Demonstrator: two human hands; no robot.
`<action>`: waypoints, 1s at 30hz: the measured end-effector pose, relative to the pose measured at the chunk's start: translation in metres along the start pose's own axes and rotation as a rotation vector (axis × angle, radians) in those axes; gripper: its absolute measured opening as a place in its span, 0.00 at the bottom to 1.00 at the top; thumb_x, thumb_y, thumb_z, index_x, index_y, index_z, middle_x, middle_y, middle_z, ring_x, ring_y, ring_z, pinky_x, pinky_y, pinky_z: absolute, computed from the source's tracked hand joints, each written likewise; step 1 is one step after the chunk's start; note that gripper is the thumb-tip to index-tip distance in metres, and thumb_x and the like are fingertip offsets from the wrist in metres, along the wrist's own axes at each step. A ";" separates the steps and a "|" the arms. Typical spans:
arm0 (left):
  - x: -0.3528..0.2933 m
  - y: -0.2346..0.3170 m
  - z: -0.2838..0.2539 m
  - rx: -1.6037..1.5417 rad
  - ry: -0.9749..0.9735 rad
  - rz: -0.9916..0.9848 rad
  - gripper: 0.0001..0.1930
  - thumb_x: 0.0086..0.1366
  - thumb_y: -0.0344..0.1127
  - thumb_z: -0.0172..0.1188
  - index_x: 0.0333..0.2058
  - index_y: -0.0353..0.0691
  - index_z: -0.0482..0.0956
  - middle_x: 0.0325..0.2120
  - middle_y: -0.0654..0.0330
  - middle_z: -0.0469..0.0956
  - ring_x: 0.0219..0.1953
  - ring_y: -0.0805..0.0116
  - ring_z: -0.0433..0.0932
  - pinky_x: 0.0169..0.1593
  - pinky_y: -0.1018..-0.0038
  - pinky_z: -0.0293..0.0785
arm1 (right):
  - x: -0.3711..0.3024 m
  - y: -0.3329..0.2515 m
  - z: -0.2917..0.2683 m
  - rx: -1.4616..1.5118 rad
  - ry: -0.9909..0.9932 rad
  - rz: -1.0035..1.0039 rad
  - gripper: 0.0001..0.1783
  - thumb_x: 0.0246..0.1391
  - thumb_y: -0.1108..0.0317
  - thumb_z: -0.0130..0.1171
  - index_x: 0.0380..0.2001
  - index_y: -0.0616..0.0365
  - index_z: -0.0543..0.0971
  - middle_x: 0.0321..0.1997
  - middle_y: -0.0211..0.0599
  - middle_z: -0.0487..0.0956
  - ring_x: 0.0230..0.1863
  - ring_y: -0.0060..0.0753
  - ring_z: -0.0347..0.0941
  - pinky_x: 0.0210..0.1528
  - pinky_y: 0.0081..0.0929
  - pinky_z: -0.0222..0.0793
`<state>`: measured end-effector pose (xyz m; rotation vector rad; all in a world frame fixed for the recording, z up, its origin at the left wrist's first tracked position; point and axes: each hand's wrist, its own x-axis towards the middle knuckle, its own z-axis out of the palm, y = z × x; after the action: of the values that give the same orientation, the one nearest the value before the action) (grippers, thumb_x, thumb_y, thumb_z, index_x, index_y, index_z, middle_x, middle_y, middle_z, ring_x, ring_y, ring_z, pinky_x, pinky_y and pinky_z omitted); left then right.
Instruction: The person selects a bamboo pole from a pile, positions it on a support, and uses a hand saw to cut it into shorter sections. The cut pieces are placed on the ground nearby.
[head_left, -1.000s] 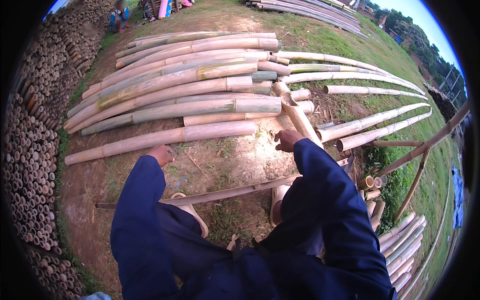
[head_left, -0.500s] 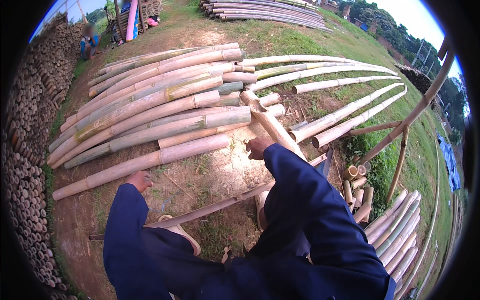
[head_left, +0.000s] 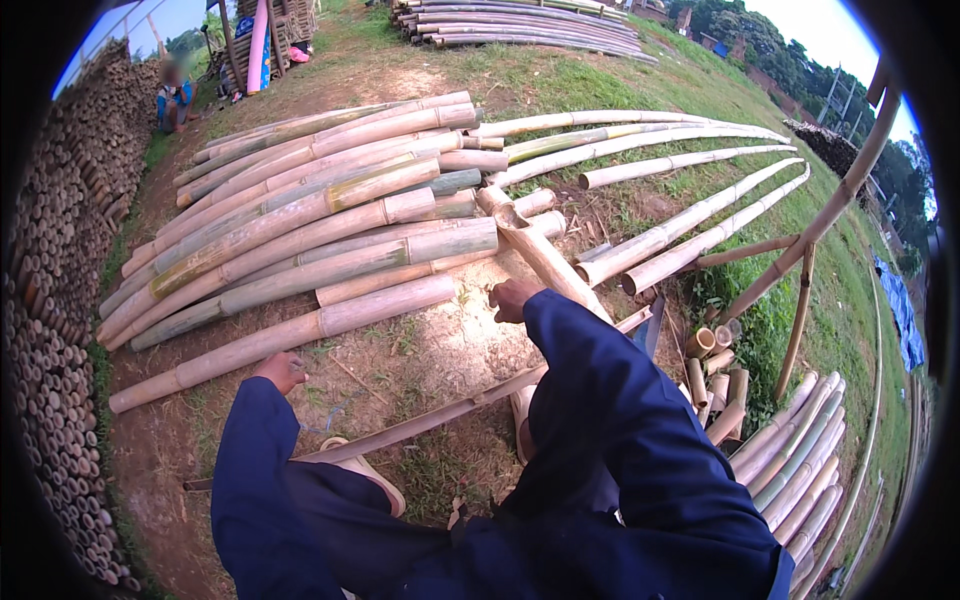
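Observation:
My right hand [head_left: 515, 298] is closed around the near end of a short, thick bamboo piece [head_left: 545, 258]. The piece slants up and away toward a pile of long bamboo poles [head_left: 300, 215] lying on bare earth. My left hand [head_left: 280, 370] hangs with curled fingers and nothing in it, just short of the nearest long pole [head_left: 330, 322]. Both arms are in dark blue sleeves. A thin pole [head_left: 420, 425] lies across the ground under my arms, in front of my sandalled foot [head_left: 370, 478].
A wall of stacked cut bamboo ends [head_left: 60, 300] runs down the left. Short cut sections [head_left: 715, 355] and more poles [head_left: 800, 470] lie at the right beside a leaning bamboo frame [head_left: 800, 300]. Another pole stack [head_left: 520, 20] and a seated person [head_left: 175, 95] are far back.
The whole view has slid left and down as my head moved. My right hand keeps hold of the short bamboo piece, and my left hand sits a little lower.

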<state>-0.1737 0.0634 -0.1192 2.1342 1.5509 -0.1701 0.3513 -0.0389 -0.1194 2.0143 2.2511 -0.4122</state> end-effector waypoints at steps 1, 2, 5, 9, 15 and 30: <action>0.001 0.001 0.000 -0.001 -0.007 -0.008 0.27 0.56 0.46 0.73 0.52 0.41 0.84 0.46 0.43 0.84 0.52 0.48 0.82 0.59 0.61 0.75 | 0.000 0.000 0.000 0.003 -0.006 0.016 0.13 0.50 0.60 0.70 0.37 0.53 0.86 0.42 0.41 0.86 0.49 0.47 0.83 0.50 0.44 0.79; 0.001 -0.001 0.001 -0.002 -0.010 -0.020 0.27 0.56 0.46 0.73 0.52 0.41 0.84 0.47 0.43 0.84 0.52 0.48 0.82 0.59 0.61 0.75 | 0.000 -0.002 -0.001 0.004 -0.011 0.027 0.13 0.50 0.60 0.70 0.37 0.54 0.86 0.42 0.41 0.86 0.49 0.47 0.83 0.50 0.44 0.79; 0.002 -0.006 0.001 -0.036 -0.040 -0.035 0.27 0.56 0.47 0.73 0.52 0.42 0.84 0.48 0.43 0.83 0.53 0.48 0.82 0.60 0.60 0.75 | -0.001 -0.006 -0.005 0.015 -0.015 0.025 0.13 0.51 0.60 0.70 0.37 0.54 0.86 0.42 0.42 0.86 0.49 0.47 0.83 0.50 0.44 0.79; 0.001 -0.003 0.001 0.028 -0.005 0.013 0.27 0.56 0.47 0.72 0.52 0.40 0.84 0.48 0.42 0.83 0.54 0.48 0.81 0.60 0.60 0.74 | -0.004 -0.006 -0.007 -0.008 -0.030 0.020 0.13 0.51 0.60 0.70 0.38 0.53 0.86 0.43 0.40 0.86 0.50 0.46 0.82 0.51 0.44 0.79; -0.003 0.000 -0.001 -0.022 0.001 0.006 0.27 0.55 0.47 0.73 0.51 0.37 0.84 0.46 0.42 0.84 0.52 0.48 0.82 0.59 0.60 0.76 | -0.001 -0.005 -0.005 0.018 -0.030 0.019 0.14 0.50 0.61 0.70 0.40 0.53 0.85 0.44 0.39 0.86 0.51 0.45 0.82 0.52 0.42 0.78; 0.005 -0.010 0.004 0.029 0.014 0.016 0.26 0.56 0.48 0.73 0.51 0.41 0.84 0.48 0.42 0.83 0.54 0.46 0.81 0.60 0.59 0.74 | 0.002 0.001 0.003 0.025 0.044 0.002 0.11 0.47 0.62 0.67 0.34 0.54 0.86 0.39 0.42 0.86 0.46 0.48 0.83 0.47 0.44 0.79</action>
<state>-0.1802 0.0682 -0.1276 2.1739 1.5478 -0.1739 0.3522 -0.0373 -0.1231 2.0574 2.2801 -0.4015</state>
